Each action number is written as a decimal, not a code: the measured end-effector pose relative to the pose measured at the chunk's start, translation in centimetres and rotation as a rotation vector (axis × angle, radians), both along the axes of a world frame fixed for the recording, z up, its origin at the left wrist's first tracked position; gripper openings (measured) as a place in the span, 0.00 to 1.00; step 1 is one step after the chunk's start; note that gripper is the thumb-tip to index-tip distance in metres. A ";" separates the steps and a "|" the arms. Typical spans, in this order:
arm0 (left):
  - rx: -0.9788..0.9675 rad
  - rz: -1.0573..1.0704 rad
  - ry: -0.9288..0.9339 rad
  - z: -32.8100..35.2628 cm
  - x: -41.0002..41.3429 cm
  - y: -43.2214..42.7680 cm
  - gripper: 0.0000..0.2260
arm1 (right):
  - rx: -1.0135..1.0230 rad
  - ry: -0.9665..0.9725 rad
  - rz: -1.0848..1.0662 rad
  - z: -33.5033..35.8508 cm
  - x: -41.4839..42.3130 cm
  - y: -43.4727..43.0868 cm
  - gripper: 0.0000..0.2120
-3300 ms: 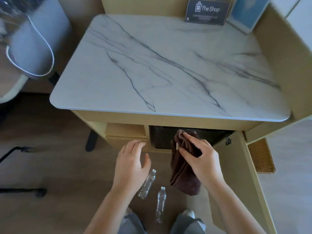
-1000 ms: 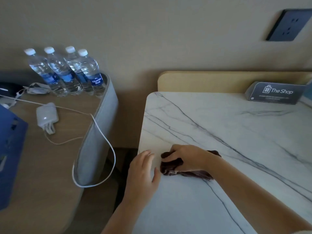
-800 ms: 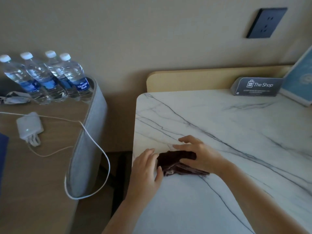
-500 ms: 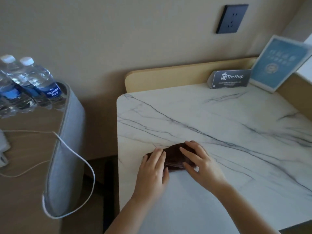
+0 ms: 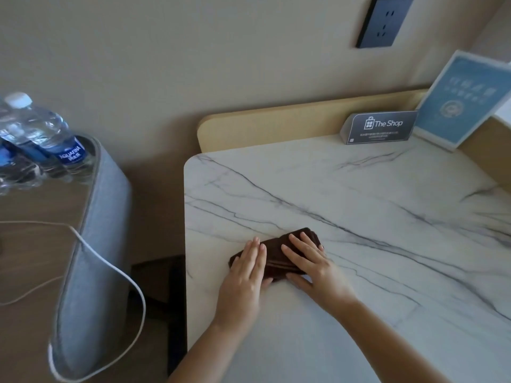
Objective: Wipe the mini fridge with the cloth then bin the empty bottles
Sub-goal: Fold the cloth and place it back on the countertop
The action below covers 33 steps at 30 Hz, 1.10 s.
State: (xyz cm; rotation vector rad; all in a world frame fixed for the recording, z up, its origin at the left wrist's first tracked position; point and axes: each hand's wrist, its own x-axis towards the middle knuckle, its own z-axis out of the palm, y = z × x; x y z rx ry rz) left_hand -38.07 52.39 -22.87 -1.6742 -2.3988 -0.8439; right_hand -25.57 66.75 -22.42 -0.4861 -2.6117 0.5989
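Observation:
A dark brown cloth (image 5: 276, 258) lies folded into a small rectangle on the white marble tabletop (image 5: 359, 217), near its left edge. My left hand (image 5: 246, 272) rests flat on the cloth's left end, fingers together and stretched out. My right hand (image 5: 309, 264) presses flat on its right part, fingers spread, thumb on the marble. Neither hand grips the cloth. The mini fridge and the empty bottles are out of view, below the tabletop.
Full water bottles (image 5: 41, 139) with blue labels stand on the wooden desk (image 5: 33, 258) at left, behind a grey padded rim (image 5: 94, 244) with a white cable (image 5: 110, 269) over it. A "The Shop" sign (image 5: 380, 128) and a blue card (image 5: 464, 100) stand at the back. A wall socket (image 5: 384, 22) is above.
The cloth went from hanging in my right hand by the fridge to lying folded on the marble top. Both hands have flattened onto it, and the view swung right.

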 end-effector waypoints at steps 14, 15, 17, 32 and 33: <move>0.025 0.051 0.020 -0.5 -10.8 8.8 0.24 | 0.019 0.034 -0.040 -0.3 -11.5 8.1 0.21; 0.015 0.059 0.025 -0.4 -11.6 9.5 0.23 | 0.026 0.032 -0.043 -0.3 -12.4 8.8 0.21; -0.005 0.070 0.035 -0.3 -13.3 11.0 0.23 | 0.038 0.037 -0.049 -0.4 -14.1 10.0 0.20; -0.039 0.120 0.041 -0.1 -22.6 18.3 0.23 | -0.005 0.029 -0.051 -0.4 -24.4 16.9 0.21; -0.043 0.115 0.044 0.0 -22.9 18.5 0.23 | -0.006 0.038 -0.051 -0.5 -24.6 17.0 0.21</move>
